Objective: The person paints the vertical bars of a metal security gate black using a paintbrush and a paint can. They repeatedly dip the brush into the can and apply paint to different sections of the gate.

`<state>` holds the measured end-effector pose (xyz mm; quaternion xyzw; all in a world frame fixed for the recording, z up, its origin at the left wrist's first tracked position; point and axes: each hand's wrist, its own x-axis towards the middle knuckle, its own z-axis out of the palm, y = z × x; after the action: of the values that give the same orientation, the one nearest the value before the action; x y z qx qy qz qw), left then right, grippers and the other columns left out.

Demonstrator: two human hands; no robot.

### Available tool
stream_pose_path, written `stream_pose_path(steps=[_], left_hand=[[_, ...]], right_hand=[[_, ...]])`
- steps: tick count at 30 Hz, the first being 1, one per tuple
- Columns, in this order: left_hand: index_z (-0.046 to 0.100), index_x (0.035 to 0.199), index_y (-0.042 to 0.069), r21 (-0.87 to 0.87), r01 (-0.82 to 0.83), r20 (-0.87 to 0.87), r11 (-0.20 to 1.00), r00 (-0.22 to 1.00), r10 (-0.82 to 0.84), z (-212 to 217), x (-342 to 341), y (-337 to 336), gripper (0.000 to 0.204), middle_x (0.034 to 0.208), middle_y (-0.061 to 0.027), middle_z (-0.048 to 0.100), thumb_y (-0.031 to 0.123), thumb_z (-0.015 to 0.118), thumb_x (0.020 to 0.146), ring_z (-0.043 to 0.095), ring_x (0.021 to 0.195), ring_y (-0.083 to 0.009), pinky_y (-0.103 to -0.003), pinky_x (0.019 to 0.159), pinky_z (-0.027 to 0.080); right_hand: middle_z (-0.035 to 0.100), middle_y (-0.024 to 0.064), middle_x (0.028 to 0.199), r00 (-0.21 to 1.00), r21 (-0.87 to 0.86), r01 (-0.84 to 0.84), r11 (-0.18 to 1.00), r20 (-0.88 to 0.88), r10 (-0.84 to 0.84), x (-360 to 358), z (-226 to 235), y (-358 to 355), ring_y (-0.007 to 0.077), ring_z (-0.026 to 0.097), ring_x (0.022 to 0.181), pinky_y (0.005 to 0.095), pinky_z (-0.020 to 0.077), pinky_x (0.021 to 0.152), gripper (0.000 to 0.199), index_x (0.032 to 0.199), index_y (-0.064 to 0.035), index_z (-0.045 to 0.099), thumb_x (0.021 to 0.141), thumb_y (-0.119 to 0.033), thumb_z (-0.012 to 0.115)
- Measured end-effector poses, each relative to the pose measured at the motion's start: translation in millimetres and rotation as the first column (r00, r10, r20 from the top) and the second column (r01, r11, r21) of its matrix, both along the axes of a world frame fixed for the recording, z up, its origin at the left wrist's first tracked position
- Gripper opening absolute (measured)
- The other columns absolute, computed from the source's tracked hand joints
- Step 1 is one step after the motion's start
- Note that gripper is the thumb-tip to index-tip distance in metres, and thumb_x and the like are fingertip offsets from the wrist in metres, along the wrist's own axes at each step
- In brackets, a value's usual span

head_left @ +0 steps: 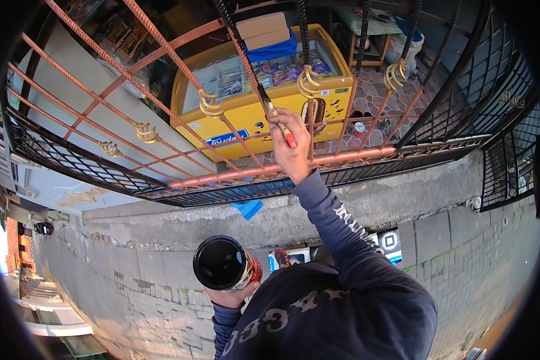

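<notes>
My right hand (pixel 293 147) is closed around a paintbrush (pixel 287 133) with a red-ended handle. Its dark bristles touch or nearly touch a twisted metal bar (pixel 246 60) of the fence, black along its upper stretch. Lower down, the bars are reddish brown, and several carry gold curled ornaments (pixel 308 82). My left hand (pixel 233 296) supports an opened paint can (pixel 250 275) from below, held in front of my body. Black paint (pixel 218 261) shows inside the can. Other bars to the right are also black at the top.
Behind the fence stands a yellow chest freezer (pixel 264 133) with a cardboard box (pixel 261 31) on top. A reddish lower rail (pixel 282 167) runs across the fence above a concrete ledge (pixel 438 185). A blue scrap (pixel 248 208) lies on that ledge. Grey paving (pixel 144 300) spreads below.
</notes>
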<state>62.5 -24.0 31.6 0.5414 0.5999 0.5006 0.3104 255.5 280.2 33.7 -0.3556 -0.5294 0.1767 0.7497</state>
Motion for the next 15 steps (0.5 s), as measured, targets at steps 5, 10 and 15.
stream_pose_path(steps=[5, 10, 15], left_hand=[[0.041, 0.145, -0.002, 0.06, 0.001, -0.048, 0.998, 0.999, 0.002, -1.0, -0.9, -1.0, 0.112, 0.134, -0.0146, 0.062, 0.032, 0.103, 0.059, 0.063, 0.123, -0.0264, -0.04, 0.108, 0.049], [0.042, 0.145, -0.001, 0.014, -0.004, 0.029, 1.0, 1.0, 0.004, 4.0, 1.9, -2.2, 0.112, 0.133, -0.0148, 0.063, 0.032, 0.103, 0.058, 0.064, 0.122, -0.0265, -0.041, 0.108, 0.049], [0.043, 0.145, -0.001, 0.007, 0.01, 0.067, 1.0, 0.998, -0.011, 6.6, 2.1, -2.0, 0.111, 0.132, -0.0146, 0.064, 0.03, 0.103, 0.058, 0.065, 0.121, -0.026, -0.041, 0.108, 0.049]], right_hand=[[0.067, 0.0181, 0.111, 1.0, -0.029, -0.005, 1.0, 0.021, 0.005, 0.3, -8.1, -0.6, 0.0333, 0.068, 0.101, 0.0391, 0.0549, 0.087, 0.015, 0.097, -0.0015, 0.069, 0.084, 0.005, 0.065], [0.068, 0.0181, 0.11, 0.994, -0.045, -0.093, 0.995, 0.052, 0.095, 2.2, -17.9, 5.3, 0.0325, 0.068, 0.103, 0.0401, 0.0541, 0.09, 0.014, 0.096, -0.0008, 0.069, 0.084, 0.005, 0.065], [0.069, 0.0172, 0.113, 0.998, -0.025, 0.052, 0.998, 0.046, -0.051, 6.8, -22.3, 9.3, 0.0282, 0.069, 0.102, 0.0359, 0.0539, 0.089, 0.011, 0.096, 0.0026, 0.068, 0.086, 0.003, 0.064]])
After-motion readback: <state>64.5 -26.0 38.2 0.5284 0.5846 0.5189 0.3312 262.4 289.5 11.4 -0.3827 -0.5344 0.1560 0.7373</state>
